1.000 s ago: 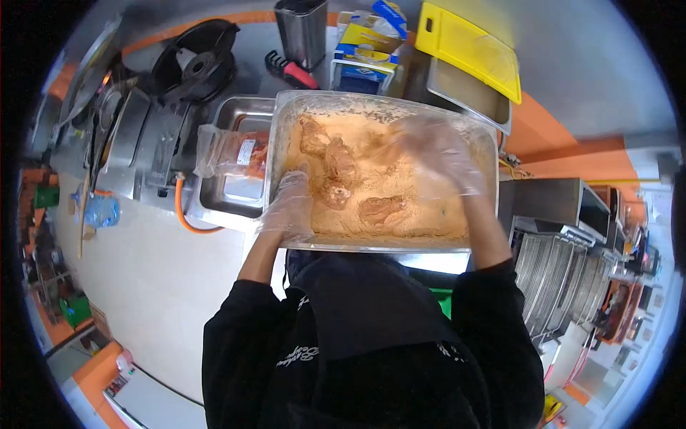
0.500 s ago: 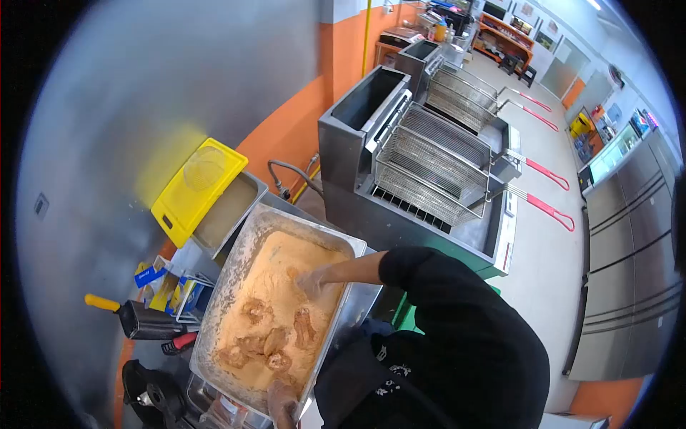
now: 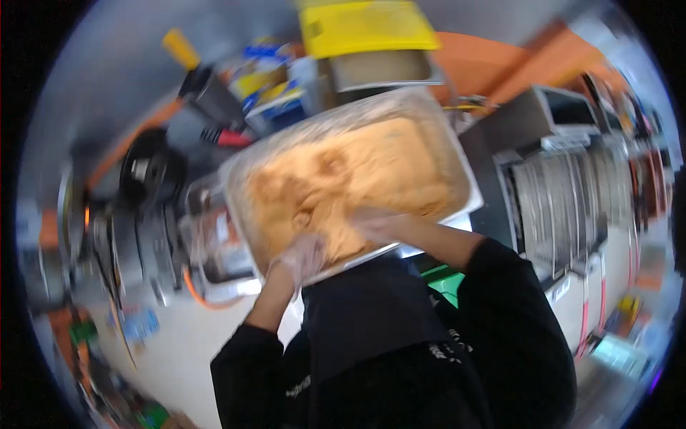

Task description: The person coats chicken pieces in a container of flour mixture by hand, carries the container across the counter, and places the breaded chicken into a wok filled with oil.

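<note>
A deep metal tray [image 3: 457, 164] holds orange-tinted flour [image 3: 389, 146] with several coated pieces, which look like chicken, grouped on its left side. One coated piece [image 3: 330, 162] lies toward the far side. My left hand [image 3: 304, 256], in a clear plastic glove, is at the tray's near edge beside the coated pieces. In a similar glove, my right hand [image 3: 375, 224] is low over the flour, to the right of my left hand. Motion blur smears the fingers of both hands, so whether they grip anything does not show.
Behind the tray stands a metal container [image 3: 382, 70] with a yellow board [image 3: 368, 28] on it. Fryer baskets [image 3: 557, 204] are at the right. A yellow-handled tool in a dark holder [image 3: 211, 93] and a black round object [image 3: 151, 168] are at the left.
The view has swung round, so the tray now lies crosswise before me. My right hand has come from the tray's far part to near my left hand.
</note>
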Action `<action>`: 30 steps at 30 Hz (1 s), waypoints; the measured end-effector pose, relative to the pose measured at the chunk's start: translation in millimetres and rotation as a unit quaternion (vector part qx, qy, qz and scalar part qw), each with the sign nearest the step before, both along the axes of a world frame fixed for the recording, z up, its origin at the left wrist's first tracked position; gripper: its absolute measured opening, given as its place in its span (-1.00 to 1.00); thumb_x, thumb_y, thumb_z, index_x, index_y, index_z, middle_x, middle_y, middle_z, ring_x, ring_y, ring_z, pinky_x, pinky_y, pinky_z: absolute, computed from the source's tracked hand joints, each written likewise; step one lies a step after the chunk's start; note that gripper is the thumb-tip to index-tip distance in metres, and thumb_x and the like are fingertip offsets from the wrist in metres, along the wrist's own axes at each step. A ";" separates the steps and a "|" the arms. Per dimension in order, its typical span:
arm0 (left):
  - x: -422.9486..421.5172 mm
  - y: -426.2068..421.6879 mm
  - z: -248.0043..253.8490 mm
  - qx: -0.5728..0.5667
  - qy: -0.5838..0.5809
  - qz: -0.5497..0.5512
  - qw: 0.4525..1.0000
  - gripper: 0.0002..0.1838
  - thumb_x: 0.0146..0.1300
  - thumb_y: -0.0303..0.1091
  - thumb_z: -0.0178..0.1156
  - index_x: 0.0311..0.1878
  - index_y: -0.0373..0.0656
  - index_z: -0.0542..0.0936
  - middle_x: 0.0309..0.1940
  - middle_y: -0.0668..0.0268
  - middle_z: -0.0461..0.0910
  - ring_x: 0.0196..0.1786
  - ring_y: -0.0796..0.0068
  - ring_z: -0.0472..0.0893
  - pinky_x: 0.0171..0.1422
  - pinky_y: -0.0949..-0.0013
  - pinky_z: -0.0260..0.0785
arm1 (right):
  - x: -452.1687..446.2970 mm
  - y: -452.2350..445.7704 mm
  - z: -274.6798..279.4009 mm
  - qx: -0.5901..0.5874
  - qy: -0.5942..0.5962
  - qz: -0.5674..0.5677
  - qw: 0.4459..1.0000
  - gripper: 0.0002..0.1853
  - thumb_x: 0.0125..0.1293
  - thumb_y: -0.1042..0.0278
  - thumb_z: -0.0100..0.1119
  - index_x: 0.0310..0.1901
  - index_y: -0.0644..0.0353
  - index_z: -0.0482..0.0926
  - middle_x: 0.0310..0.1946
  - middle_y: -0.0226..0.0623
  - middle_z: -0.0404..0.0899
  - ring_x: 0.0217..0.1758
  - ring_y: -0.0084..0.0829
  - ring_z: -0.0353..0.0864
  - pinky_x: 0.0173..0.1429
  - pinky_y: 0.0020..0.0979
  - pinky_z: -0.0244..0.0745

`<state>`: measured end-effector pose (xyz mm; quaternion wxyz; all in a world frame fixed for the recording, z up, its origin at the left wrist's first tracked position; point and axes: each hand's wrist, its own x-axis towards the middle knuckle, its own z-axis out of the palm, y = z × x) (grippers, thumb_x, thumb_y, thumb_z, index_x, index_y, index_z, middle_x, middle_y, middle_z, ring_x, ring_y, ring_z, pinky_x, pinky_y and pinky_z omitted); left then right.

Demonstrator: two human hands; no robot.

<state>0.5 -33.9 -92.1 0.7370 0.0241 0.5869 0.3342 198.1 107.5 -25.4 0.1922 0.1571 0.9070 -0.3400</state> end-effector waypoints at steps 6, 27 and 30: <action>-5.5 30.9 89.6 0.126 0.217 0.206 0.946 -0.90 0.10 -0.41 -0.04 -0.43 -0.12 0.47 -0.61 0.30 0.38 -0.55 0.54 0.37 -0.52 0.40 0.22 | 31.1 43.1 -29.6 0.067 0.245 -0.151 0.955 -0.80 0.15 0.29 0.05 -0.37 0.27 0.51 -0.34 -0.08 0.57 -0.07 -0.16 0.51 0.02 -0.27 0.39; -63.4 57.9 22.7 -0.046 0.626 0.009 0.778 -0.35 0.35 0.11 -0.27 -0.03 -0.37 0.52 -0.03 -0.05 0.52 0.03 0.04 0.51 0.10 0.17 0.34 | -38.9 104.0 -15.6 0.024 0.112 -0.434 0.894 -0.65 0.06 0.35 0.02 -0.10 0.32 0.48 -0.24 0.06 0.52 -0.08 -0.02 0.47 0.07 -0.18 0.35; -62.8 97.1 44.5 -0.064 0.579 0.093 0.807 -0.29 0.34 0.14 -0.30 0.00 -0.42 0.48 0.02 -0.09 0.48 0.11 0.00 0.46 0.17 0.13 0.27 | -49.4 125.1 -83.2 -0.008 0.160 -0.431 0.888 -0.71 -0.02 0.37 0.08 -0.22 0.31 0.50 -0.33 0.03 0.53 -0.19 0.03 0.48 -0.04 -0.15 0.38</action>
